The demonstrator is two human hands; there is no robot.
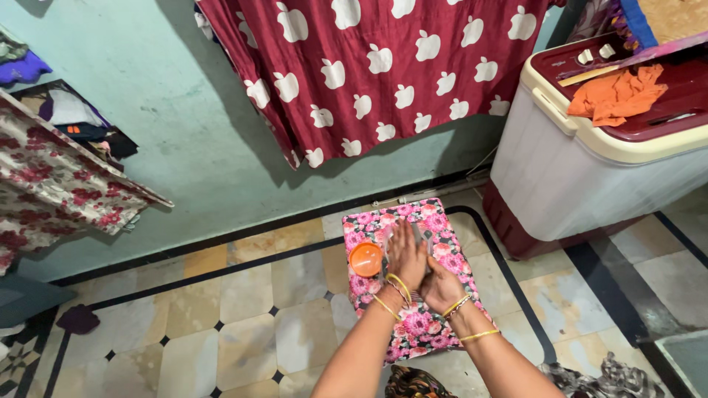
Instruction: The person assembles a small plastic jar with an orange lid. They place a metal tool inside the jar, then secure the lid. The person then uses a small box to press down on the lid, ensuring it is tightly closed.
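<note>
A pink floral cloth (435,221) covers a low pad on the tiled floor. My left hand (405,252) lies flat on the middle of the cloth, fingers together and pointing toward the wall, partly over a small grey patch (419,234). My right hand (442,286) rests on the cloth just behind it, close to the left wrist. Its fingers curl inward and their tips are hidden. Both wrists wear yellow bangles. A small orange bowl (366,259) sits on the cloth's left edge, right beside my left hand.
A white and maroon washing machine (582,177) with an orange rag (618,94) on its lid stands at the right. A maroon apple-print cloth (369,66) hangs on the green wall. Floral fabric (51,184) hangs at the left. Crumpled clothes (605,379) lie near my feet.
</note>
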